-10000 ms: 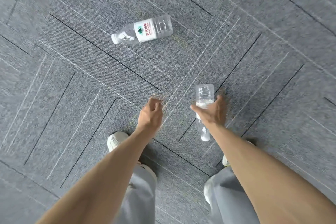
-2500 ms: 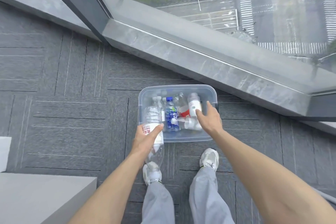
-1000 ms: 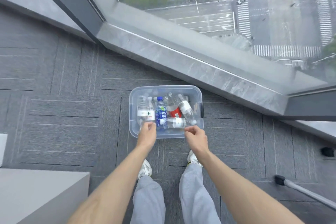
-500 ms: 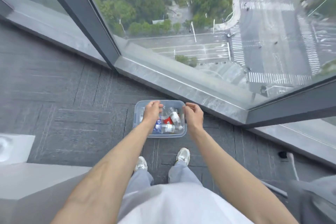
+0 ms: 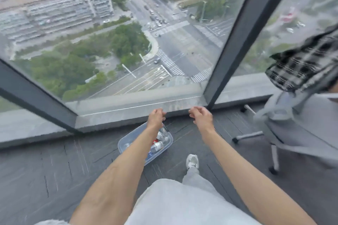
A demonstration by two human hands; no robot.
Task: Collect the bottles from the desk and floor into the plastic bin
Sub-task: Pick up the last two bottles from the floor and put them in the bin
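Both hands have risen off the clear rectangular plastic bin (image 5: pixel 165 149), which sits on the grey carpet floor (image 5: pixel 54 166), long axis diagonal. Clear bottles (image 5: pixel 158 144) lie inside. Left hand (image 5: pixel 155 118) and right hand (image 5: pixel 200 116) hang empty, each grip loosely curled.

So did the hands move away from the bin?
Yes. Both hands, left and right, lifted off the bin, now up level with the window sill.

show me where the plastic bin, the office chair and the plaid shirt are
plastic bin (image 5: pixel 169 144): head view, on its right rim
office chair (image 5: pixel 300 129): head view, on the grey seat
plaid shirt (image 5: pixel 301 64): head view, on the checked cloth
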